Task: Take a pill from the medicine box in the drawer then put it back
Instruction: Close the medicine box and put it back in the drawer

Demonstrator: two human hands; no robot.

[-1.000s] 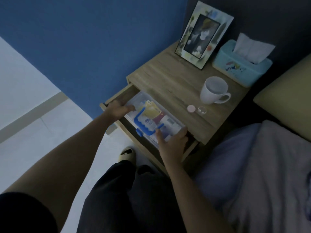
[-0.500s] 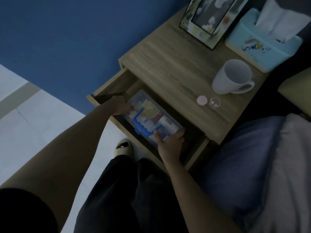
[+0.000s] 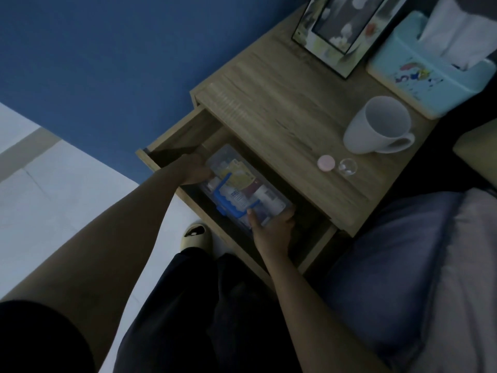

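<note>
A clear plastic medicine box (image 3: 242,187) with a blue handle lies inside the open wooden drawer (image 3: 172,135) of the nightstand. Packets and bottles show through its lid. My left hand (image 3: 195,169) grips the box's far-left end and my right hand (image 3: 271,224) grips its near-right end. The box sits low in the drawer, between both hands. On the nightstand top lie a small pink cap (image 3: 326,162) and a small clear cup (image 3: 347,166).
A white mug (image 3: 376,125), a picture frame (image 3: 341,28) and a light-blue tissue box (image 3: 427,74) stand on the nightstand top (image 3: 282,117). A blue wall is behind. The bed with a blanket (image 3: 430,265) is at right. My slippered foot (image 3: 196,235) is below the drawer.
Both hands have lowered the medicine box deeper into the drawer. The camera has tilted down and moved closer to the nightstand.
</note>
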